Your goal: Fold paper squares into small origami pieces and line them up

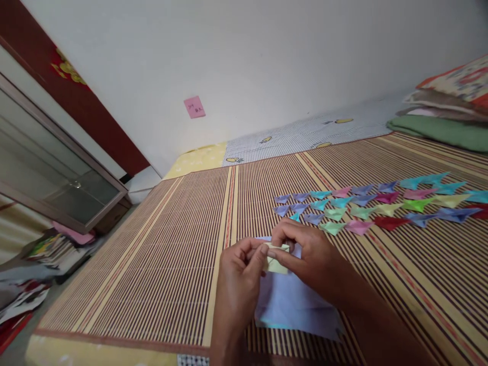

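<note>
Pale yellow paper (280,264) is pinched by both the left hand (238,269) and the right hand (316,256), above the lavender sheet (297,305) on the striped mat (183,254). If either hand slips, its fold could probably become crooked; uneven pulling might tear it.

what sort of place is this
Most likely a bedroom at home: a striped mat lies over a patterned sheet, and what looks like folded bedding is stacked on the right, near the wall.
</note>
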`<state>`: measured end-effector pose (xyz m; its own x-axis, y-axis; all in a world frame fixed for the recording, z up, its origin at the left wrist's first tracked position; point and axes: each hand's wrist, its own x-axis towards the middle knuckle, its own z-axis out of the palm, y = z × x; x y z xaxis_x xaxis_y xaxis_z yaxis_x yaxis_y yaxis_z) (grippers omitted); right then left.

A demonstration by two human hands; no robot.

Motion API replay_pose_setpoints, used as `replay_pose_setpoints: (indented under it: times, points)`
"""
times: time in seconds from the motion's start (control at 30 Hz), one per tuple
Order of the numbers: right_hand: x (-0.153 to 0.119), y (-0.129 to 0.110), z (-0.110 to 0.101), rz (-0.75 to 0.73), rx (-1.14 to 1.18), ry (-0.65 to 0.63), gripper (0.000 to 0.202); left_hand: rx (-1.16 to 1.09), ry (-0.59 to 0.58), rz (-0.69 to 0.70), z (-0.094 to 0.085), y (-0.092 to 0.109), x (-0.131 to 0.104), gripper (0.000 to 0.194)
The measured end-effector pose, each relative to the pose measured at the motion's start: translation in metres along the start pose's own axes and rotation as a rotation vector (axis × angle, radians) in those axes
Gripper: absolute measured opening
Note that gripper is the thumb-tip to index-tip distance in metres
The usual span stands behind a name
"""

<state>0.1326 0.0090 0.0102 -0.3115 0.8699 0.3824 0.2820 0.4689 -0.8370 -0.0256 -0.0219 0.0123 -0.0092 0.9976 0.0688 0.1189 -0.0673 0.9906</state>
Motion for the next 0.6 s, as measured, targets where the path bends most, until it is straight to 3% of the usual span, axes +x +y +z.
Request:
replay_pose_setpoints:
  times: [0.13, 0.23, 0.37, 0.6]
  points:
    - [0.001, 0.005, 0.001, 0.147, 0.092, 0.058, 0.018, -0.051, 0.023, -0.021, 0.000, 0.001, 0.000, 0.024]
    - [0.001, 0.009, -0.001, 0.219, 0.181, 0.009, 0.021, -0.044, 0.058, 0.005, -0.002, 0.003, -0.001, 0.022]
    - [0.001, 0.012, -0.004, 0.202, 0.272, -0.073, 0.025, -0.008, 0.095, 0.044, -0.005, 0.004, -0.001, 0.019]
    - [0.001, 0.012, -0.004, 0.145, 0.255, -0.049, 0.022, -0.038, 0.097, 0.053, -0.010, 0.000, 0.001, 0.016]
